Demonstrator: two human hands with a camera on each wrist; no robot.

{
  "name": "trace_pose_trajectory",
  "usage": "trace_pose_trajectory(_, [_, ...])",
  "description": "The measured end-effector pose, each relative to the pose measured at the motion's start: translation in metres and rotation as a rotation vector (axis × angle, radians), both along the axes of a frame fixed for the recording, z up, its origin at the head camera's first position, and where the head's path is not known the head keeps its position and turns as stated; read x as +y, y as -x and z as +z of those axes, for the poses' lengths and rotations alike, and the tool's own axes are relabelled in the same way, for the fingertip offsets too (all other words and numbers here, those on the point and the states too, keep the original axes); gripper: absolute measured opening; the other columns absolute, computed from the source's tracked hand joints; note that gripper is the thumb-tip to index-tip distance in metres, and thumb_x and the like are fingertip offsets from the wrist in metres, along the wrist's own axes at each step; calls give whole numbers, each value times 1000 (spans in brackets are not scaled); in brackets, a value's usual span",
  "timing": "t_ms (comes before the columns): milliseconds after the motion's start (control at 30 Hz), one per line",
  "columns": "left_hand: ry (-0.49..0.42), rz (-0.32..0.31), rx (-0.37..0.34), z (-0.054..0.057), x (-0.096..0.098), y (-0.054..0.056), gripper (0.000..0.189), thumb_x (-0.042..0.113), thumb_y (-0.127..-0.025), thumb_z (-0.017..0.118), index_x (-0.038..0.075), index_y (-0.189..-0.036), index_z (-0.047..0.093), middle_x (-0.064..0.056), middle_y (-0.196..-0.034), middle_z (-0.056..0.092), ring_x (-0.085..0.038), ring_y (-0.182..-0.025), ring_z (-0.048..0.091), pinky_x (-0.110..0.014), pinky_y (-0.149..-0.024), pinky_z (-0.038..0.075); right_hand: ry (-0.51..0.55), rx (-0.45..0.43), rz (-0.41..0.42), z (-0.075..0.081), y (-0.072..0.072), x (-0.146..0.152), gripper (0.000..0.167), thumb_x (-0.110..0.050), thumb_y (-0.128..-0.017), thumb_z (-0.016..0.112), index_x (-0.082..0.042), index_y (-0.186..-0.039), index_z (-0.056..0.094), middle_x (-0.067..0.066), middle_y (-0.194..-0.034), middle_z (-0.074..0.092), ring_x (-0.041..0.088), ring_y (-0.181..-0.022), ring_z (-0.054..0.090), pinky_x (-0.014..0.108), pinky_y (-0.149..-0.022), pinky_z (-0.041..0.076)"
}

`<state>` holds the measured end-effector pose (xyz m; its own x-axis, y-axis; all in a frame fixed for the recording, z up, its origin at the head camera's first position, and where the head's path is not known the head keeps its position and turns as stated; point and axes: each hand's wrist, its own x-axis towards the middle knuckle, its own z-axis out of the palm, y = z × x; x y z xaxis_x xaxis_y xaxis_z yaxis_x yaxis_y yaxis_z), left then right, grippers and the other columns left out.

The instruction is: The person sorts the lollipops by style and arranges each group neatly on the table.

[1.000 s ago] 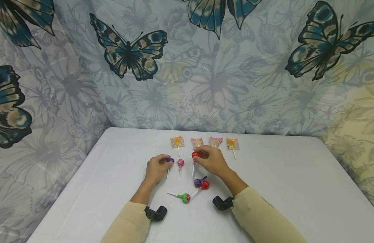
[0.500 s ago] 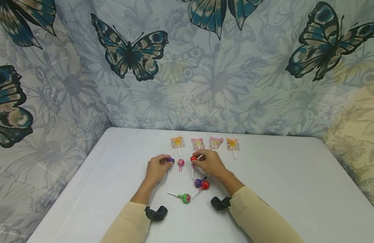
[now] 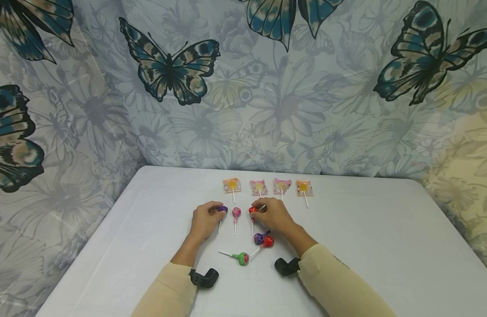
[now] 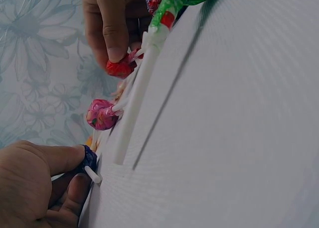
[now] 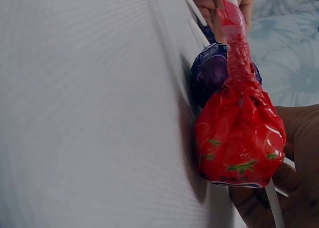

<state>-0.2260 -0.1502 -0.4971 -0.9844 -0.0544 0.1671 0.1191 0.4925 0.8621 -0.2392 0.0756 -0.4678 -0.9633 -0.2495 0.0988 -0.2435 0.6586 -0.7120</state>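
My left hand (image 3: 205, 220) pinches the head of a purple lollipop (image 3: 224, 209) between thumb and fingers, its white stick pointing towards me. To the right, my right hand (image 3: 275, 214) pinches a red lollipop (image 3: 253, 210) near its head, the stick also towards me. Between the two hands lies a pink lollipop (image 3: 236, 212), roughly in line with both. In the left wrist view, the thumb and fingers press on the dark wrapper (image 4: 89, 157), while the other hand's fingertip rests on the red wrapper (image 4: 121, 68).
Nearer me on the white table (image 3: 366, 246) lie another purple lollipop (image 3: 259, 238), a second red lollipop (image 3: 269, 241) and a green lollipop (image 3: 243, 258). Behind the hands, several flat lollipops in clear packets, such as an orange one (image 3: 304, 188), form a row before the wall.
My right hand has come a little towards me with the red lollipop, bringing it level with the pink one. The left hand has stayed on the purple lollipop.
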Motion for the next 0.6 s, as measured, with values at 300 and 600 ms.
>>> trace_pose_trajectory(300, [8,5,-1,1,1,-1,23,4,-84,74,4,-107,71,1,-79,63,-14,-72,57,-24,-62,49,-37,-15,6,-2,0,1,16,-18,-82,78,-13,-97,74,-5,-86,65,13,-76,58,27,-64,50])
trace_pose_trajectory(600, [6,7,-1,2,1,-1,23,4,-84,74,4,-106,71,0,-78,63,-14,-71,57,-24,-62,49,-39,-8,21,-2,1,0,17,-17,-82,77,-12,-98,74,-5,-87,66,11,-73,57,26,-61,49])
